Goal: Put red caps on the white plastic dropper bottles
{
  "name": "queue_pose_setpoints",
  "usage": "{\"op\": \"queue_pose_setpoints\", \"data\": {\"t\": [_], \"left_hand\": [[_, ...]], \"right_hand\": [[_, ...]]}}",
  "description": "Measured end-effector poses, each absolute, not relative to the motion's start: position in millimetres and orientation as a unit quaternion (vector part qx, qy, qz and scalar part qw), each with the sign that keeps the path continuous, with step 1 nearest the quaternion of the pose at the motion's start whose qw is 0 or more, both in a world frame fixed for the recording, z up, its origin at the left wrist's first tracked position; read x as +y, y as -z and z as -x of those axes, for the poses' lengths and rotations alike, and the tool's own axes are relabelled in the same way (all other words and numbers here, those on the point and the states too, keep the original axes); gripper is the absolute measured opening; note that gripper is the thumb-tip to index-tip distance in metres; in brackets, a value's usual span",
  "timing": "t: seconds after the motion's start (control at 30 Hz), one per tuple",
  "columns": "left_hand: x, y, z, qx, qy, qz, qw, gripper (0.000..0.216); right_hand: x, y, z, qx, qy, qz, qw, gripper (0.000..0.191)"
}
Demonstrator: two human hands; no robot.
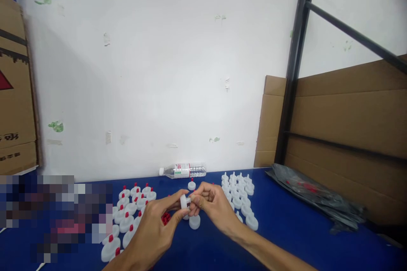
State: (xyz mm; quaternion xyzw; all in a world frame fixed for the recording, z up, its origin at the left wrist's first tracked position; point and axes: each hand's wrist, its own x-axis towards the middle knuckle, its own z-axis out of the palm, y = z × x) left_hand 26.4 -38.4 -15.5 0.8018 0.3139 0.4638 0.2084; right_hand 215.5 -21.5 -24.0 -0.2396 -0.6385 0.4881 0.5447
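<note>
My left hand (159, 220) grips the wide base of a white nozzle cap (183, 202) between thumb and fingers, tilted on its side above the table. The thumb and fingers of my right hand (211, 205) pinch the cap's narrow nozzle end; whether a red tip is under them is hidden. Behind my left hand lies a small pile of red tips (165, 218), partly covered. Just below the held piece, a white cap (194, 222) rests on the table. Farther back stands a white cap with a red tip (191, 185).
Many red-tipped white caps (126, 222) stand in rows at left on the blue table (216, 252). Rows of white caps without red tips (237, 202) stand at right. A plastic bottle (184, 170) lies by the wall. Grey plastic bags (318, 194) lie far right, near cardboard (346, 118).
</note>
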Motion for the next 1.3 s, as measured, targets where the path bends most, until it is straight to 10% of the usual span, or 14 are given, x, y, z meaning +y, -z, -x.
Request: {"op": "queue_pose_setpoints", "data": {"t": [0.33, 0.7, 0.9, 1.3], "left_hand": [[-31, 14, -27, 0.346, -0.440, -0.815, 0.151, 0.034], [-15, 8, -3, 0.306, -0.454, -0.834, -0.067, 0.027], [-11, 6, -3, 0.260, -0.411, -0.863, -0.133, 0.028], [-3, -5, 15, 0.411, -0.247, -0.877, 0.014, 0.025]], "right_hand": [[-23, 7, -224, -0.709, -0.434, 0.249, 0.497, 0.033], [-15, -29, -288, -0.835, -0.177, 0.501, 0.143, 0.013], [-9, -23, -288, -0.828, -0.174, 0.521, 0.111, 0.032], [0, -25, -323, -0.787, -0.060, 0.612, 0.054, 0.013]]}}
